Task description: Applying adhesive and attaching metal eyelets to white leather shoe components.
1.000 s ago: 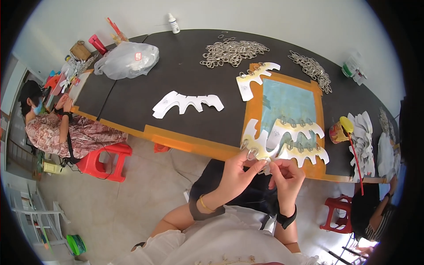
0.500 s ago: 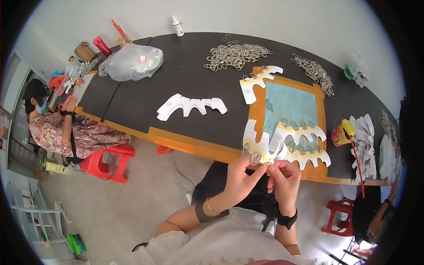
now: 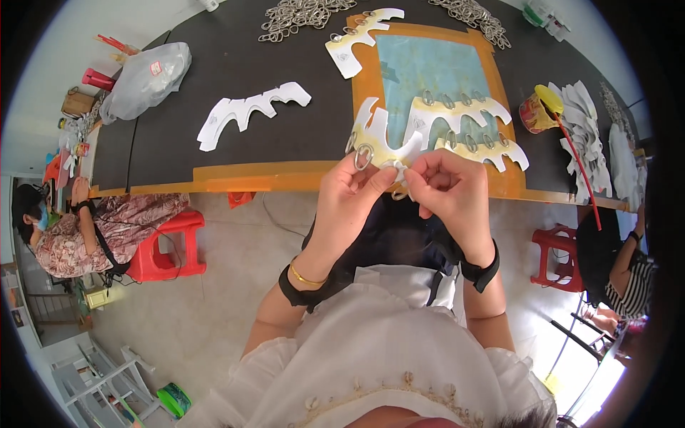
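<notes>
My left hand (image 3: pixel 349 203) pinches a white scalloped strap piece (image 3: pixel 377 134) with yellowish glue along it, at the table's front edge. Metal oval rings (image 3: pixel 364 145) hang on that piece beside my left fingers. My right hand (image 3: pixel 455 191) has thumb and forefinger closed at the piece's near end, against my left thumb; a small ring shows just under the fingertips. What exactly the right fingertips grip is hidden. Just beyond lie two similar pieces with rings standing in them, one piece (image 3: pixel 435 114) behind the other (image 3: pixel 492 153), on a blue-green mat (image 3: pixel 435 64) edged with orange tape.
Another ringed piece (image 3: pixel 347 58) lies at the mat's far left corner, a plain white one (image 3: pixel 246 110) further left. Ring piles (image 3: pixel 300 18) lie at the back. To the right stand a glue can (image 3: pixel 535 115) with a red stick and stacked white pieces (image 3: pixel 589 128). People sit at both sides.
My view has tipped downward, so table and hands appear higher in it. Both hands stay at the same piece; my right fingers have shifted slightly and curled more.
</notes>
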Demonstrator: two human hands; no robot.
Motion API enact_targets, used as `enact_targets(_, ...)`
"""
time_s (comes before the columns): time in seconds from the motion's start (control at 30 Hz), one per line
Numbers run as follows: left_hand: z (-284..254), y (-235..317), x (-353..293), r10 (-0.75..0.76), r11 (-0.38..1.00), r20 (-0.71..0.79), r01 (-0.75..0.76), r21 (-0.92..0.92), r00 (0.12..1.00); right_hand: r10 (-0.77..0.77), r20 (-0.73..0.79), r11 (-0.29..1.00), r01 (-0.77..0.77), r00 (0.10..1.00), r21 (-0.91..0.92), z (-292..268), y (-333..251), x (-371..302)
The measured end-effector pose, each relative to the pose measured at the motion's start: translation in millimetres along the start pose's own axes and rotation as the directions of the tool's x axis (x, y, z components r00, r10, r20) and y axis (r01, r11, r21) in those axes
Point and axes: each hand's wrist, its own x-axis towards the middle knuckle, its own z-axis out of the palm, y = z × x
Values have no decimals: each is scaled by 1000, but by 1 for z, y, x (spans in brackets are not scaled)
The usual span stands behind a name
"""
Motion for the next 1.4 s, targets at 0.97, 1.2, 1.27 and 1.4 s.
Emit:
enact_targets(0.97,20,-11,-27,318,895,-51,-282,344,947,50,-140,964,-11,989,265,3,32,-30)
enact_targets(1.2,5,-11,-24,250,919,-100,-204,336,963,69,-63,988,-59,996,142,15,3,-21)
enact_targets(1.27,0,-12,-26,281,902,-89,-231,366,956,71,-7,984,-69,997,167,17,-3,-18)
enact_targets(1.4,20,-10,-16,326,929,-131,-292,225,936,122,0,966,-119,993,229,2,0,-16)
